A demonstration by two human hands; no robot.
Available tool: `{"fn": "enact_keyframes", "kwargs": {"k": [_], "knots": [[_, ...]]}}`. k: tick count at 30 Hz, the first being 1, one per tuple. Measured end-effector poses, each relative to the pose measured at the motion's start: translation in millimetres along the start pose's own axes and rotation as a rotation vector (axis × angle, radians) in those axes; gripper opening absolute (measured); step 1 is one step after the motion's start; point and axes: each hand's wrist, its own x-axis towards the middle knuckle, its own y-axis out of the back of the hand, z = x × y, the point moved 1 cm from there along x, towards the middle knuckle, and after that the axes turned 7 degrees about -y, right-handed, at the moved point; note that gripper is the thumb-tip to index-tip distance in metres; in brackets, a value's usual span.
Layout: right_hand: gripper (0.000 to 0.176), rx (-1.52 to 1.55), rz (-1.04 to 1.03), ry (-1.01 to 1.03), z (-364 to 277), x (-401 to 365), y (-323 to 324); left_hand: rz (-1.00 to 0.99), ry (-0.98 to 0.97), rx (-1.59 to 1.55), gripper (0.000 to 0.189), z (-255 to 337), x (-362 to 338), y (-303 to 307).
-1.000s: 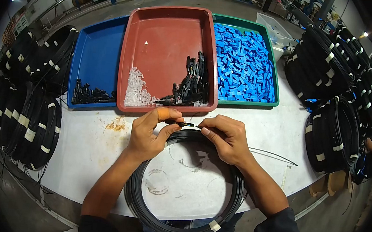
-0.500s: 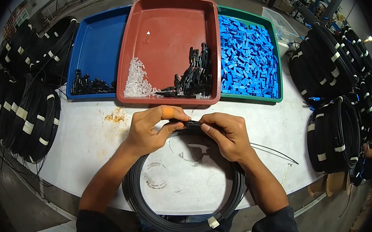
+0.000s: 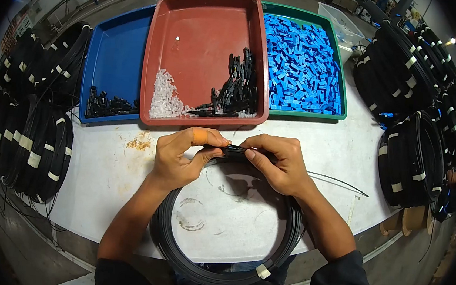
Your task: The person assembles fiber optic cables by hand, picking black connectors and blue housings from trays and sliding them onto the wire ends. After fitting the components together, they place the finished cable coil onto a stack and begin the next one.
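A coil of black cable (image 3: 162,226) lies at the white table's front edge, with a pale tape band (image 3: 263,271) round its lower right. At the coil's top, my left hand (image 3: 180,157), with an orange band on one finger, pinches a small black piece (image 3: 234,149). Closed on the same piece from the other side is my right hand (image 3: 275,163). The fingertips hide most of the piece, so its shape is unclear. A thin loose cable end (image 3: 343,184) sticks out to the right past my right hand.
Behind the hands stand a blue tray (image 3: 118,40) with black parts, a red tray (image 3: 208,29) with clear and black pieces, and a green tray (image 3: 340,54) full of blue connectors (image 3: 302,67). Taped cable coils are stacked at left (image 3: 35,144) and right (image 3: 408,163).
The view has shifted slightly. Both hands remain at the coil's top, with the fingers of my right hand slightly moved on the black piece.
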Motion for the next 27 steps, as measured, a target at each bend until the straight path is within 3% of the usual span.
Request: {"fn": "enact_keyframes", "kwargs": {"k": [4,12,23,27], "knots": [[0.014,0.011,-0.039,-0.098,-6.6,1.3,2.1,-0.015,-0.009,-0.005,0.024,0.1,-0.1,-0.1],[0.017,-0.103,0.013,0.073,-1.2,2.2,-2.2,-0.058,-0.035,0.085,0.025,2.6,4.1,3.1],[0.019,-0.072,-0.007,0.063,1.0,1.5,-1.4,-0.044,-0.045,0.117,0.024,0.9,1.9,4.1],[0.019,-0.099,0.001,0.053,-0.2,0.9,-1.1,-0.082,0.047,0.039,0.026,2.9,1.0,7.7]]}}
